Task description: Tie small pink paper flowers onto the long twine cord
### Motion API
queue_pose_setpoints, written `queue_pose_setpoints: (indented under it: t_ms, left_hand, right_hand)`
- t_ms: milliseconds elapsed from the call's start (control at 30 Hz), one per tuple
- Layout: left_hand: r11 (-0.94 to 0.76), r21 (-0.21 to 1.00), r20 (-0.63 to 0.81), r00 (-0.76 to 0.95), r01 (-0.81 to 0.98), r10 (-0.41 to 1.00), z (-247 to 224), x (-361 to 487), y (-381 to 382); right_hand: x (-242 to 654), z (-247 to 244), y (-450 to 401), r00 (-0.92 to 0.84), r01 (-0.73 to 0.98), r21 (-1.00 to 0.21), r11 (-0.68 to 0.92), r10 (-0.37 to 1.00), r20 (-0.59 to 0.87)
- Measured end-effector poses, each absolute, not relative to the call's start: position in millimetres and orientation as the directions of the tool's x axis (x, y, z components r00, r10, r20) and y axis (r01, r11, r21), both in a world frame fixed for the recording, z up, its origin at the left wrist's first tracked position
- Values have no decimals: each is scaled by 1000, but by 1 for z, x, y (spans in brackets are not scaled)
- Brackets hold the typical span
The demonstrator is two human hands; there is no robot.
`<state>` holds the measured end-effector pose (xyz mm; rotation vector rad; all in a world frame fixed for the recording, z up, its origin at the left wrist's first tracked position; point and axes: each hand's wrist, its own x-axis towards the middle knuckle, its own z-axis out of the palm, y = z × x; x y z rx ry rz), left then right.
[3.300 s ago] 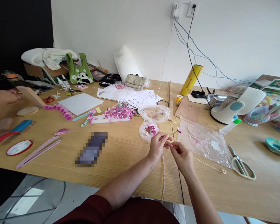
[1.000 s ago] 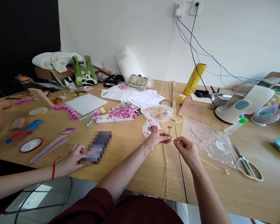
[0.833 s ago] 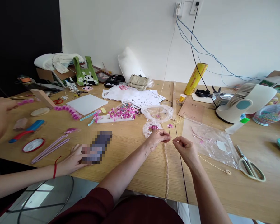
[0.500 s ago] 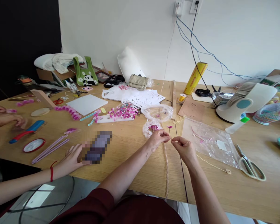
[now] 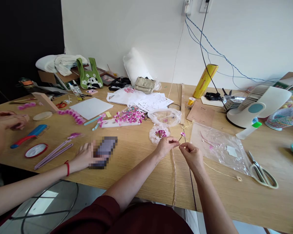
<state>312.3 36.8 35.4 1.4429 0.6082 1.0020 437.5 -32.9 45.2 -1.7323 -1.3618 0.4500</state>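
Head view shows a small pink flower [image 5: 183, 134], thin-stemmed and tilted.

left fingers [image 5: 175, 140]: holding pink flower [image 5: 182, 134] | right fingers [image 5: 185, 146]: just beside

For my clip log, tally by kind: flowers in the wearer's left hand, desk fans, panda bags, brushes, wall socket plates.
Flower in left hand: 1
Desk fan: 1
Panda bag: 1
Brush: 1
Wall socket plates: 2
Total: 6
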Motion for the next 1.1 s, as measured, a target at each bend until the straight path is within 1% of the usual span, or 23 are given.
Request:
queue_pose_setpoints:
  t_ms: [200,300,400,500,600,667,733,767,900,967,1033,1100]
  left_hand:
    - [-229,969,247,473,-95,846,33,309,35]
    - [-214,977,194,478,-12,857,33,307,34]
    - [-136,990,101,534,26,840,31,306,35]
    - [-10,1000,4,586,8,811,30,303,38]
    - [88,996,-60,624,-14,779,32,300,39]
    - [115,993,-80,639,-14,765,32,299,40]
    - [96,995,-74,644,1,761,31,299,40]
    - [60,998,-55,644,14,763,30,300,40]
    - [-177,976,57,629,130,775,26,303,39]
    - [-242,951,71,622,194,779,26,306,38]
    - [-216,956,47,622,199,782,27,307,36]
    - [-83,987,-22,633,135,774,28,307,34]
  right_hand:
    - [433,45,-35,340,599,-799,-54,920,193]
    - [431,46,-36,357,596,-799,-80,918,174]
    - [430,46,-36,363,581,-809,-88,918,160]
    - [432,42,-35,350,543,-836,-84,927,134]
    - [435,39,-34,330,461,-884,-79,940,88]
    - [436,39,-33,319,379,-923,-71,946,59]
    - [436,38,-32,314,298,-953,-59,949,40]
    - [436,38,-31,315,267,-962,-51,948,37]
    - [434,32,-27,353,203,-979,-17,934,57]
    - [433,29,-25,381,172,-985,-2,922,64]
    - [432,28,-24,392,147,-989,11,917,68]
    - [432,30,-24,384,140,-990,14,921,68]
